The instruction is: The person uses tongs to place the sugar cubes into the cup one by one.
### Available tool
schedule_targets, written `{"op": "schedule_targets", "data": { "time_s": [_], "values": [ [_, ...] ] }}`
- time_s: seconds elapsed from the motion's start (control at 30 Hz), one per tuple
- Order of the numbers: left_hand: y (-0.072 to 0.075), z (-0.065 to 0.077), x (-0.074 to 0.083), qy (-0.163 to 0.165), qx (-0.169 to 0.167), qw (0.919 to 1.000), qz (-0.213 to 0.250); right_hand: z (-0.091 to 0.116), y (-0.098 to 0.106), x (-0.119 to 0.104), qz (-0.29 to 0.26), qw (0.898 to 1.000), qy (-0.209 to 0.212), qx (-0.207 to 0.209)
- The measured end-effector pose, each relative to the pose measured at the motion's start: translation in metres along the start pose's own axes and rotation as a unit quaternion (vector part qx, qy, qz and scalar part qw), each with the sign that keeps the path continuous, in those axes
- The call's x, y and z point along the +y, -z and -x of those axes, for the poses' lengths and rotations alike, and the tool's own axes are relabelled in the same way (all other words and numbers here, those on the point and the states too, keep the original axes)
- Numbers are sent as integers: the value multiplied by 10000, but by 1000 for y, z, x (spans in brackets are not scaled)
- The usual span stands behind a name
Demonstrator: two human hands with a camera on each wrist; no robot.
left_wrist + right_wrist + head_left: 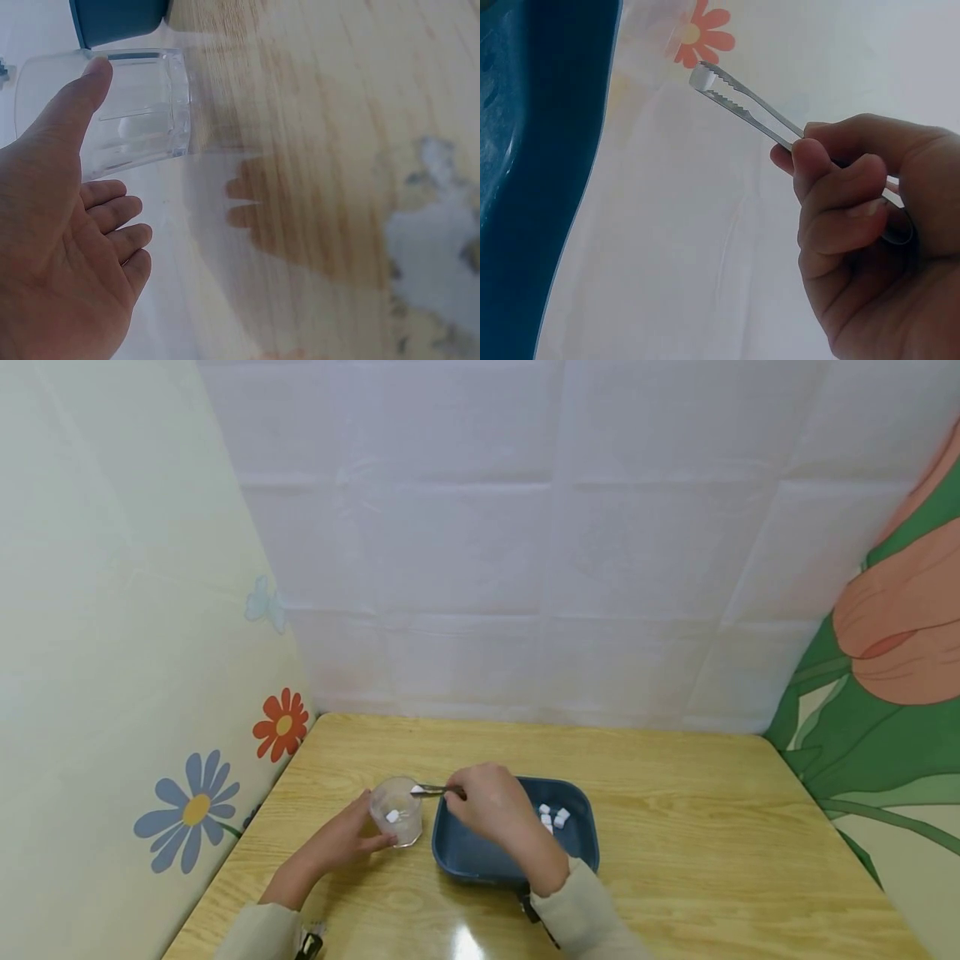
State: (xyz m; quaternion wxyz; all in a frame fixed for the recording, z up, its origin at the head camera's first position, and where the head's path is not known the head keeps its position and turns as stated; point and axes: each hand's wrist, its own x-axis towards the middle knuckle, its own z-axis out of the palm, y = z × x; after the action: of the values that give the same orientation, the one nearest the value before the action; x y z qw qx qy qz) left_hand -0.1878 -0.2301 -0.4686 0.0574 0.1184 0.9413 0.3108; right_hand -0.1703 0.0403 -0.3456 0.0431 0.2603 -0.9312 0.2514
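Tweezers (761, 130): metal with a silvery sheen, smooth along the arms, rough with teeth near the tips.
Cup (139, 112): clear, smooth and glossy; glass or plastic, cannot tell which.
Tray (480, 860): hard-looking and smooth, with a light gloss on the rim.
Cubes (562, 817): opaque white, matt.
Table (712, 843): wood-grained top, smooth, glossy enough to throw back a bright patch of light.
Back sheet (465, 543): thin and cloth-like, creased along its folds, mostly matt.
Side sheet (120, 610): printed, matt, lightly wrinkled.
Sleeves (592, 914): soft matt cloth.
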Motion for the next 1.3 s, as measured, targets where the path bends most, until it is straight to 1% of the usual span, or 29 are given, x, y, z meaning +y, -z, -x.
{"op": "schedule_targets", "data": {
  "time_s": [0.3,0.53,0.8,1.1,1.3],
  "values": [
    [0,0,1,-186,-33,9997,125,-4,-8,-8,80,9999,54,-135],
    [0,0,0,-142,-38,9999,15,-5,-12,-13,73,9998,88,-148],
    [0,0,-1,-279,-22,9996,2,-8,-17,-17,67,9997,107,-225],
    [1,-1,-1,-369,-28,9993,86,-13,-24,-20,146,9995,190,-200],
    [0,-1,-2,-309,-42,9995,20,-15,-26,-20,92,9996,201,-175]
  ]
}}
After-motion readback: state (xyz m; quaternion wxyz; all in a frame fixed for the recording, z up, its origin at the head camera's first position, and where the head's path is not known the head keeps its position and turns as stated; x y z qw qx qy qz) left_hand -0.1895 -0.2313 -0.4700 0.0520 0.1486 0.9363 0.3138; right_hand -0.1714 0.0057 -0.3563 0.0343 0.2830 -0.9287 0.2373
